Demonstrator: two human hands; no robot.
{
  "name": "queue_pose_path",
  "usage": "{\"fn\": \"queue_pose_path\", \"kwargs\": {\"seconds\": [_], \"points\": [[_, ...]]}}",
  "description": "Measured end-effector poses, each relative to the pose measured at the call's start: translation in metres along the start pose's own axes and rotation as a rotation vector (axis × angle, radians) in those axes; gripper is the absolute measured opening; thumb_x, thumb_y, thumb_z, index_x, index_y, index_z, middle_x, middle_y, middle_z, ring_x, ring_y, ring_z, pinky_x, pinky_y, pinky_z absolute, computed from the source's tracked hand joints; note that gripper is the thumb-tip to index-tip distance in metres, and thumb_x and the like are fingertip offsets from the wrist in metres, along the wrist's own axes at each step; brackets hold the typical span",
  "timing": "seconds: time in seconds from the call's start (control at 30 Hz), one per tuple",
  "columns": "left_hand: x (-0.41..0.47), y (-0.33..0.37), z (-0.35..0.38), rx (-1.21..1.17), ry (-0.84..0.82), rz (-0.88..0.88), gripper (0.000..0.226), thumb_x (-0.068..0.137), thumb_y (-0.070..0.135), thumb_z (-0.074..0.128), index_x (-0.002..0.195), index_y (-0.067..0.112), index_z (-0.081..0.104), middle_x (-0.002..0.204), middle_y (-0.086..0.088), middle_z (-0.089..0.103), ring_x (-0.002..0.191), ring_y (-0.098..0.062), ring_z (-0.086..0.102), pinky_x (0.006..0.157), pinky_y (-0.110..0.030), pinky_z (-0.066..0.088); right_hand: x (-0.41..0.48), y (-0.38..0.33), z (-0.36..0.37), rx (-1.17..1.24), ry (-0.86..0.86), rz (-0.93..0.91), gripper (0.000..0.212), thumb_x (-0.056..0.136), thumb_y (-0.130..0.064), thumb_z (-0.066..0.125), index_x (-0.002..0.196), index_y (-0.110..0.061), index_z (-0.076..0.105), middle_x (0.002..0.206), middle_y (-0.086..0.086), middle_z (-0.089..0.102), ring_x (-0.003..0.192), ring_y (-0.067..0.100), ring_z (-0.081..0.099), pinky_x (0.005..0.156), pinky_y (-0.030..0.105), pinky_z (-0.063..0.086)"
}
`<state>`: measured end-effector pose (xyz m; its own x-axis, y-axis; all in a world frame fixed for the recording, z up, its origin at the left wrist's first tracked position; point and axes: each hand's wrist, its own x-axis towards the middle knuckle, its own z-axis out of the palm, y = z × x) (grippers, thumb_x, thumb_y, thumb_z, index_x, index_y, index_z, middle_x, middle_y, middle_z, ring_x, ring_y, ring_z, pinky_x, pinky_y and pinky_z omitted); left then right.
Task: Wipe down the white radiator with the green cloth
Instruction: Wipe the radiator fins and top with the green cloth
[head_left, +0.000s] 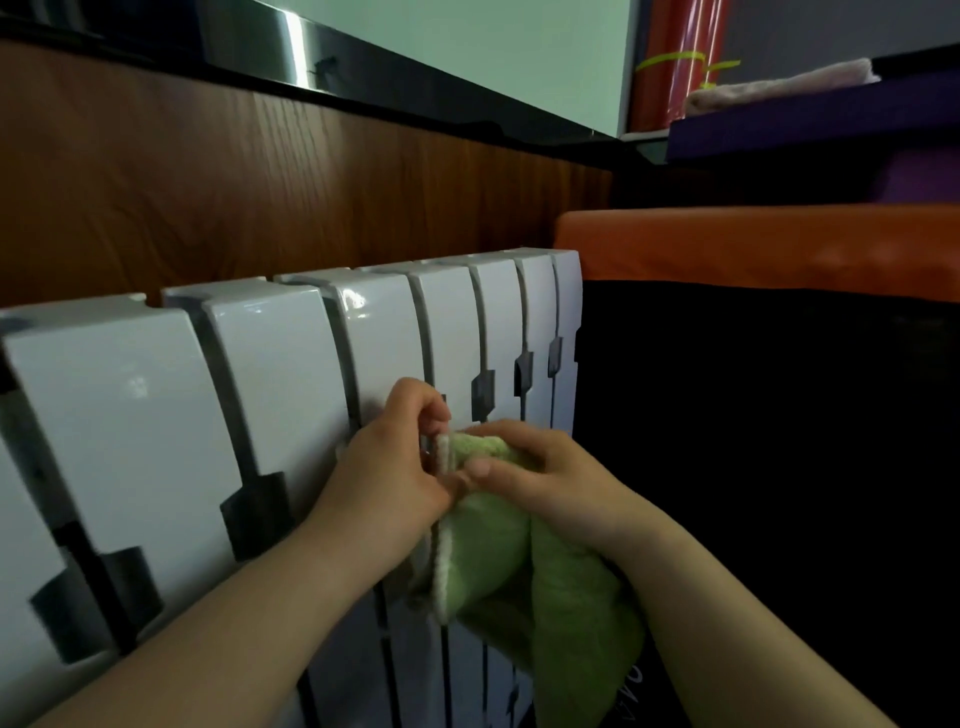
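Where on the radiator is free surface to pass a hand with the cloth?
Free: on the white radiator, the two broad panels left of the left hand, and the top edge under the wooden wall. Crowded: the right sections, where the right hand and left hand hold the green cloth.

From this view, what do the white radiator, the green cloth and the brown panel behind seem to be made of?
The white radiator: probably painted metal, hard and glossy with sharp reflections. The green cloth: soft terry or microfibre, fuzzy pile, pale edge. The brown panel: wood or wood-look laminate; grain shows, which one is unclear.
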<state>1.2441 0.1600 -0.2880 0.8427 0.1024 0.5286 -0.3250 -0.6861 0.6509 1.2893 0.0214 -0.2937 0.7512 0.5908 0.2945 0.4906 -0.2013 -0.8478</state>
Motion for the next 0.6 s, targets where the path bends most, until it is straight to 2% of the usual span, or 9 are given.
{"fn": "queue_pose_path", "kwargs": {"seconds": [0.07,0.13,0.17,0.2,0.27,0.3,0.4,0.5,0.6], "points": [[-0.001,-0.003,0.000,0.052,-0.051,0.026,0.043,0.075,0.019,0.072,0.085,0.040,0.036,0.090,0.017,0.048,0.083,-0.004,0.055,0.062,-0.010,0.039,0.004,0.005,-0.004,-0.011,0.032,0.013,0.010,0.085,-0.022,0.060,0.078,-0.029,0.060,0.072,-0.011,0.060,0.062,-0.009,0.058,0.059,0.005,0.047],[-0.006,-0.003,-0.002,0.219,-0.101,0.169,0.032,0.082,0.026,0.064,0.096,0.044,0.041,0.097,0.024,0.048,0.091,0.002,0.053,0.075,-0.008,0.040,0.011,0.016,-0.012,-0.059,0.204,0.068,0.009,0.087,-0.022,0.059,0.079,-0.020,0.063,0.073,-0.008,0.058,0.061,-0.005,0.056,0.058,0.007,0.046],[-0.007,-0.004,-0.002,0.376,-0.098,0.293,0.022,0.085,0.028,0.056,0.102,0.039,0.050,0.101,0.019,0.054,0.094,-0.005,0.057,0.082,-0.015,0.042,0.015,0.023,-0.017,-0.125,0.288,0.100,0.009,0.088,-0.023,0.057,0.086,-0.017,0.063,0.078,-0.007,0.056,0.069,0.000,0.056,0.064,0.011,0.046],[-0.008,-0.006,-0.002,0.532,-0.101,0.385,0.023,0.083,0.028,0.048,0.101,0.026,0.062,0.101,0.008,0.063,0.095,-0.015,0.063,0.088,-0.026,0.043,0.020,0.030,-0.020,-0.212,0.351,0.133,0.012,0.089,-0.024,0.056,0.094,-0.016,0.063,0.084,-0.007,0.055,0.078,0.006,0.055,0.072,0.016,0.046],[-0.006,-0.017,-0.001,0.833,-0.073,0.465,0.042,0.075,0.027,0.038,0.092,0.008,0.071,0.103,-0.013,0.069,0.106,-0.031,0.059,0.103,-0.042,0.025,0.030,0.038,-0.024,-0.332,0.438,0.171,0.015,0.090,-0.025,0.055,0.101,-0.017,0.062,0.090,-0.003,0.055,0.089,0.017,0.055,0.081,0.026,0.044],[-0.005,-0.022,-0.001,0.908,-0.057,0.458,0.045,0.073,0.027,0.038,0.093,0.004,0.072,0.108,-0.019,0.066,0.114,-0.034,0.051,0.109,-0.042,0.014,0.037,0.038,-0.025,-0.367,0.461,0.170,0.017,0.090,-0.025,0.055,0.103,-0.018,0.062,0.094,-0.001,0.058,0.093,0.019,0.055,0.083,0.028,0.044],[-0.004,-0.029,-0.004,1.003,-0.115,0.419,0.049,0.066,0.027,0.050,0.100,-0.002,0.069,0.120,-0.027,0.058,0.126,-0.036,0.038,0.114,-0.042,-0.002,0.056,0.028,-0.025,-0.478,0.461,0.123,0.019,0.090,-0.028,0.054,0.106,-0.023,0.063,0.104,-0.002,0.062,0.097,0.017,0.056,0.083,0.029,0.044],[-0.004,-0.028,-0.003,1.007,-0.129,0.391,0.051,0.072,0.024,0.035,0.097,-0.003,0.070,0.122,-0.026,0.057,0.124,-0.032,0.036,0.113,-0.044,-0.001,0.069,0.016,-0.022,-0.613,0.413,0.049,0.018,0.090,-0.027,0.051,0.100,-0.019,0.064,0.098,0.000,0.064,0.092,0.019,0.057,0.078,0.029,0.045],[-0.003,-0.031,-0.002,1.004,-0.085,0.408,0.050,0.074,0.022,0.032,0.097,-0.002,0.070,0.123,-0.025,0.057,0.123,-0.031,0.036,0.112,-0.045,0.002,0.073,0.012,-0.018,-0.647,0.415,0.022,0.018,0.091,-0.026,0.050,0.098,-0.018,0.064,0.090,-0.001,0.061,0.087,0.018,0.057,0.072,0.027,0.042]]}}
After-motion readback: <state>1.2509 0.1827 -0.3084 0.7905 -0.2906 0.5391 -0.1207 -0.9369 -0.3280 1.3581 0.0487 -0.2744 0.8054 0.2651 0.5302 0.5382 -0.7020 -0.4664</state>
